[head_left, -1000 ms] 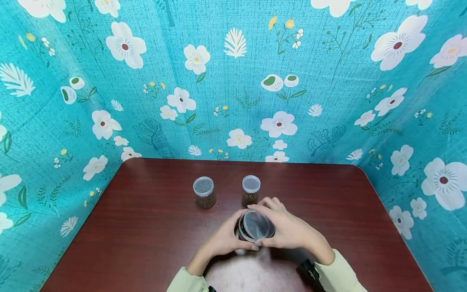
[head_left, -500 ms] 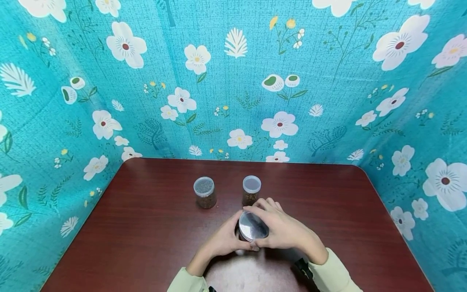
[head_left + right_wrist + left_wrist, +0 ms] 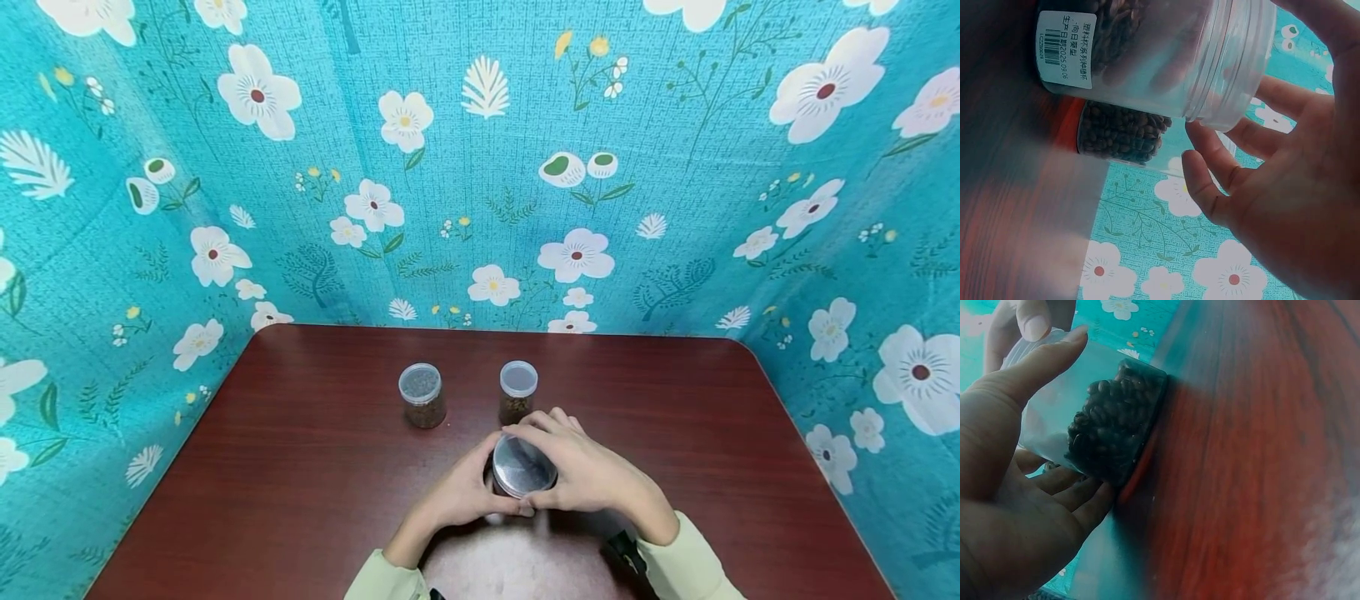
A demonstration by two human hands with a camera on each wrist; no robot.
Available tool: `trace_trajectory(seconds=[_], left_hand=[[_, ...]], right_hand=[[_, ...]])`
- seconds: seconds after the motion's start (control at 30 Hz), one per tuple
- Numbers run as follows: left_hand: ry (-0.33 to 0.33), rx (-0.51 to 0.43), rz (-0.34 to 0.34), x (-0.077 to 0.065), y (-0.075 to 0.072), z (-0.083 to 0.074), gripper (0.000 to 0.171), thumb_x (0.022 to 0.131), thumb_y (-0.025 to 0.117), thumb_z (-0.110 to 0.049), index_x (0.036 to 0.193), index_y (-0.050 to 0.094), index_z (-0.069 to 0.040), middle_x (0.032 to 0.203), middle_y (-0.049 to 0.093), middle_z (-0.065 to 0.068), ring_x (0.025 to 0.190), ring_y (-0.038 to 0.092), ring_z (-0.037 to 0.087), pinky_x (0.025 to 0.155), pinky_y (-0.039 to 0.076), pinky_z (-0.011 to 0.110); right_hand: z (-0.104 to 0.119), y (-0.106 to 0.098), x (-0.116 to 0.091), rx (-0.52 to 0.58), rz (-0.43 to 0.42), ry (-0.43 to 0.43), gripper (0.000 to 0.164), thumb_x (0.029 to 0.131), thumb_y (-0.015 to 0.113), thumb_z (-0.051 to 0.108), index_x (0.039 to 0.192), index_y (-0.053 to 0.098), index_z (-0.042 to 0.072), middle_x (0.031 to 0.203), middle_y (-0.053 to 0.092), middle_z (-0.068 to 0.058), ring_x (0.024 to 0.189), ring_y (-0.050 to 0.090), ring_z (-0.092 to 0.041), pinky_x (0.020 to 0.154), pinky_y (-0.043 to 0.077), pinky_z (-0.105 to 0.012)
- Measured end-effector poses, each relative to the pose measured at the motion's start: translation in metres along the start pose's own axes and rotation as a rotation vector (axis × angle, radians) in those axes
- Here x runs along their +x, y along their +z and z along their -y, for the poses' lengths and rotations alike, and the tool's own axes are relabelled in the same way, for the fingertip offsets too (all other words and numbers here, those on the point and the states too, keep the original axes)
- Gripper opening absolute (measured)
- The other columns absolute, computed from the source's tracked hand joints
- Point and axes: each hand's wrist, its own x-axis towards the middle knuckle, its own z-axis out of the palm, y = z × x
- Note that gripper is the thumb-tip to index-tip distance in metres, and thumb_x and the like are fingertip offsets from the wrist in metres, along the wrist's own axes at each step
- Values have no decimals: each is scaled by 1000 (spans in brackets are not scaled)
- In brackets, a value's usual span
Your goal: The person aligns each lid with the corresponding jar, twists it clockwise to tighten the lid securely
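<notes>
A clear plastic jar point(image 3: 1113, 415) partly filled with dark, coffee-like beans stands on the table in front of the person. My left hand point(image 3: 459, 492) grips its body from the left, thumb at the near side and fingers round the far side. The clear lid point(image 3: 525, 467) lies over the jar's mouth, and my right hand point(image 3: 596, 471) holds it by the rim from the right. In the right wrist view the lid's ribbed edge point(image 3: 1244, 69) is in line with the jar's neck, and a white printed label point(image 3: 1065, 50) shows on the wall.
Two more lidded clear jars stand further back on the dark red wooden table point(image 3: 300, 475): a wider jar point(image 3: 422, 396) at left and a narrower jar point(image 3: 517, 392) just beyond my right fingers. Blue flowered cloth point(image 3: 480, 167) hangs around the table's back and sides.
The lid was tilted and offset to the right with part of the jar's mouth showing; it now covers the mouth. My right hand shifted slightly left with it. My left hand stayed on the jar.
</notes>
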Motion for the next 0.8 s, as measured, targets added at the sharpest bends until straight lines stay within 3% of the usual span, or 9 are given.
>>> trace_trajectory(seconds=[0.33, 0.53, 0.8], left_hand=[[-1, 26, -9, 1, 2, 2, 95, 76, 95, -43, 154, 41, -41, 146, 59, -11, 128, 59, 9, 113, 45, 29], [23, 21, -10, 0, 0, 3, 91, 79, 94, -31, 155, 44, -31, 148, 59, -6, 132, 58, 13, 115, 44, 29], [30, 17, -7, -1, 1, 4, 86, 81, 89, -14, 155, 45, -25, 147, 61, 1, 133, 59, 20, 117, 43, 33]], right_hand=[[5, -1, 1, -60, -28, 21, 83, 73, 92, 35, 146, 59, 17, 132, 63, 0, 102, 43, -11, 86, 39, -32], [9, 2, 2, -131, -61, 38, 83, 71, 94, 43, 142, 61, 16, 126, 64, 0, 100, 46, -12, 84, 42, -32], [15, 8, 1, -282, -82, 125, 88, 73, 88, 65, 137, 63, 10, 118, 66, -4, 99, 57, -20, 87, 53, -43]])
